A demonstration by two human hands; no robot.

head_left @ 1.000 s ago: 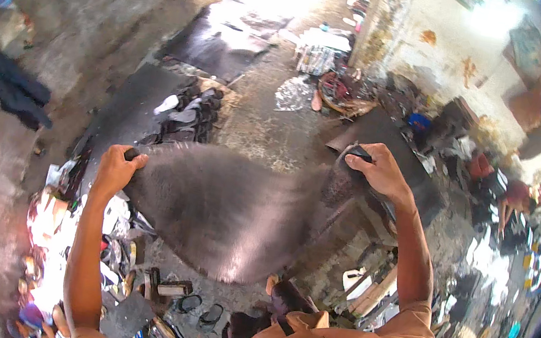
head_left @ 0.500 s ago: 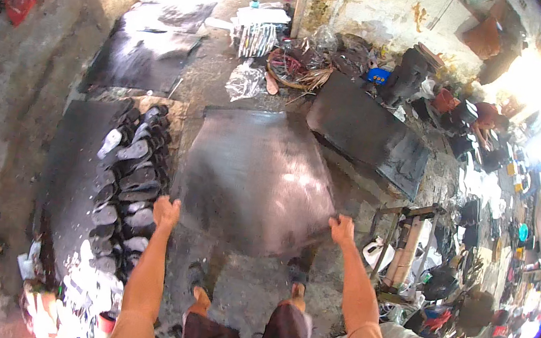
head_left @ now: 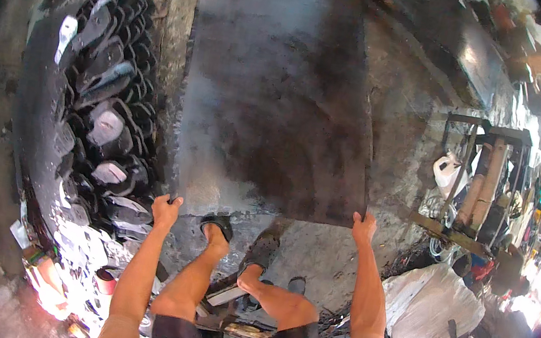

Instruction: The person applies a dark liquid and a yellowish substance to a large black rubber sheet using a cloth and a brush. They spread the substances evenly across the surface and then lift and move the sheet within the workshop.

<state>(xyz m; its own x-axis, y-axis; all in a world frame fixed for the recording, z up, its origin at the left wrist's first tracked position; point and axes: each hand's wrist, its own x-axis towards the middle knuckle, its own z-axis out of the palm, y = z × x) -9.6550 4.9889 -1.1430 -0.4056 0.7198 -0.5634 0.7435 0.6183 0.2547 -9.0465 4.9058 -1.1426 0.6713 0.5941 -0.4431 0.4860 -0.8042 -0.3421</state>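
Note:
A large dark rubber sheet spreads out in front of me, its near edge running between my hands. My left hand grips the sheet's near left corner, fingers closed over the edge. At the near right corner, my right hand is closed on the same sheet in a like pinch. Beneath the near edge my feet in dark clogs stand on the floor. To the left of the sheet lie long stacked rows of dark shoe soles, a few of them pale on top.
A metal frame with rollers stands on the right, beside a white jug. Closer to me on that side lies a pale bulky sack. Another dark slab rests at the far right. A wooden stool is between my legs.
My view has tilted down toward the floor. The sheet, raised and bowed before, now hangs or lies flatter and stretches farther away. Both hands still hold its near corners, slightly wider apart.

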